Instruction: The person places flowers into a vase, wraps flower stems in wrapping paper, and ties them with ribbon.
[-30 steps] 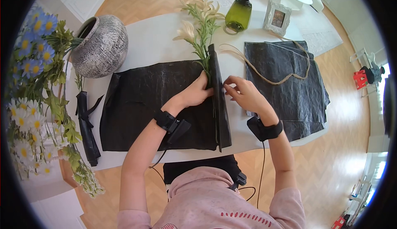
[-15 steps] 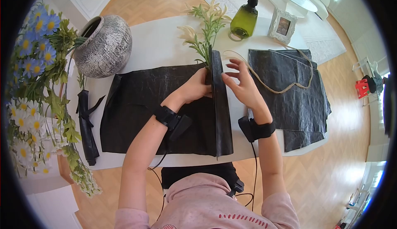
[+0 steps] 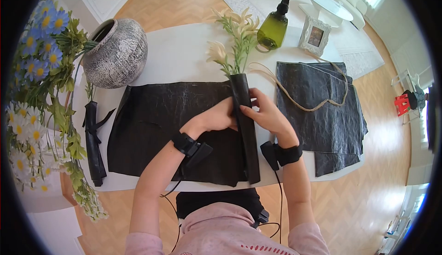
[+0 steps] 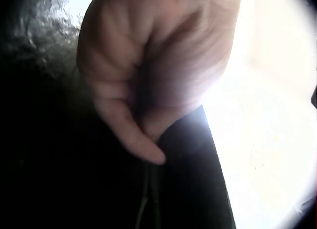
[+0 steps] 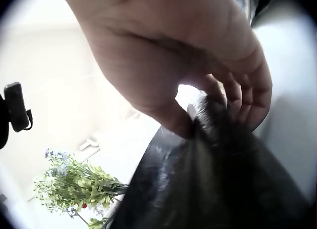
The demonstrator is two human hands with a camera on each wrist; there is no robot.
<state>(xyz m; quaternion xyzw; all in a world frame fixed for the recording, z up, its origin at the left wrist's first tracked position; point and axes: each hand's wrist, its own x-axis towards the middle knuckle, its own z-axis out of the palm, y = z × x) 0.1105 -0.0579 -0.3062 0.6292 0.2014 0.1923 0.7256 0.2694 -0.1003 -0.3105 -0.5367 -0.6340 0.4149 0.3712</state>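
Cream lilies (image 3: 232, 22) with green leaves stand out of the top of a folded edge (image 3: 244, 126) of black wrapping paper (image 3: 161, 107). My left hand (image 3: 218, 114) lies over the sheet, its fingers reaching in under the fold. In the left wrist view, that hand's fingers (image 4: 131, 135) are curled together and thin green stems (image 4: 148, 199) run out past the tips. My right hand (image 3: 269, 112) pinches the folded paper edge from the right. The right wrist view has its thumb and fingers (image 5: 237, 97) round the crinkled black paper (image 5: 198, 164).
Further black sheets (image 3: 317, 117) with a twine loop (image 3: 299, 105) lie to the right. Behind stand a green bottle (image 3: 271, 31) and a picture frame (image 3: 315, 35). Left are a speckled vase (image 3: 119, 52) with blue and white flowers (image 3: 34, 66) and a tied black roll (image 3: 94, 140).
The paper edge, upright before, now leans over the stems towards the left hand. My right hand, apart from the paper half a second ago, has come back and grips it.
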